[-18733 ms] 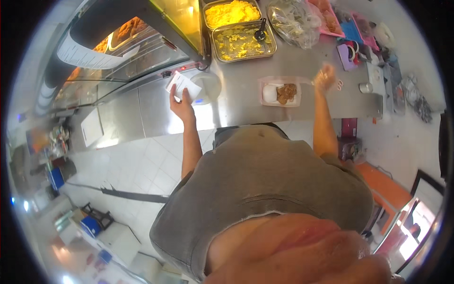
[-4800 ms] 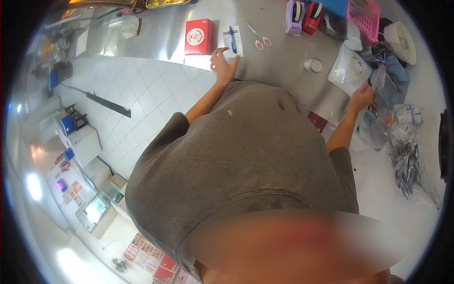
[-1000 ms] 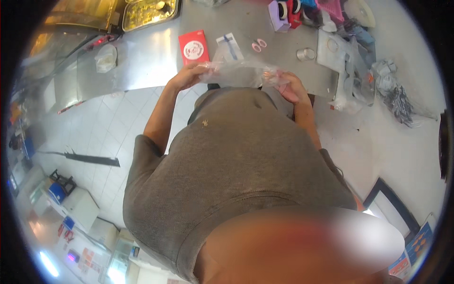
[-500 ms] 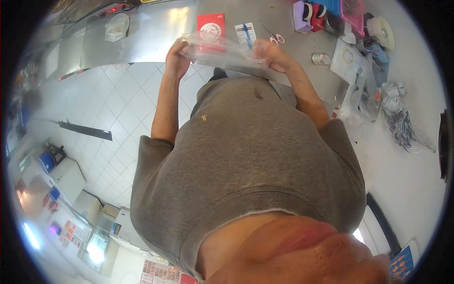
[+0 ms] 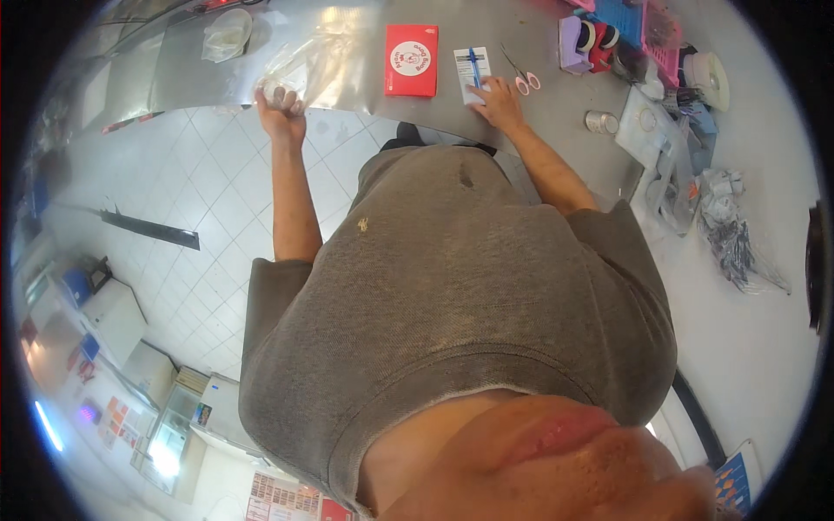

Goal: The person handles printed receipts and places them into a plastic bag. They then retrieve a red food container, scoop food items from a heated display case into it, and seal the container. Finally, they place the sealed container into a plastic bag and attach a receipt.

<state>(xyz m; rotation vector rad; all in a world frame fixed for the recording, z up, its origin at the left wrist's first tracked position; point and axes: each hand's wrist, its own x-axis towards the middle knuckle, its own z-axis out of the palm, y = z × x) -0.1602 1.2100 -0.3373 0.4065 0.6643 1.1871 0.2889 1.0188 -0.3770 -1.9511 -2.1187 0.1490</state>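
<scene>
A crumpled clear plastic bag (image 5: 317, 56) is bunched in my left hand (image 5: 282, 106), whose fingers are closed round its near end at the counter's front edge. The rest of the bag spreads over the metal counter. My right hand (image 5: 501, 102) reaches over the lower right of a white printed slip (image 5: 465, 68), its fingers apart and touching the paper. A blue pen (image 5: 474, 62) lies lengthwise on that slip, close to my fingertips. Between my hands sits a red box (image 5: 412, 61) with a round white emblem.
Pink-handled scissors (image 5: 526, 82) lie right of the slip, with a small jar (image 5: 600, 122) beyond. A tape dispenser (image 5: 584, 45), a pink basket (image 5: 660, 35) and plastic bags (image 5: 728, 221) crowd the right side. A white bowl (image 5: 228, 36) stands far left.
The plastic bag was stretched between both hands above the red box. My right hand has let go and moved down to the slip; my left hand has carried the bag leftward.
</scene>
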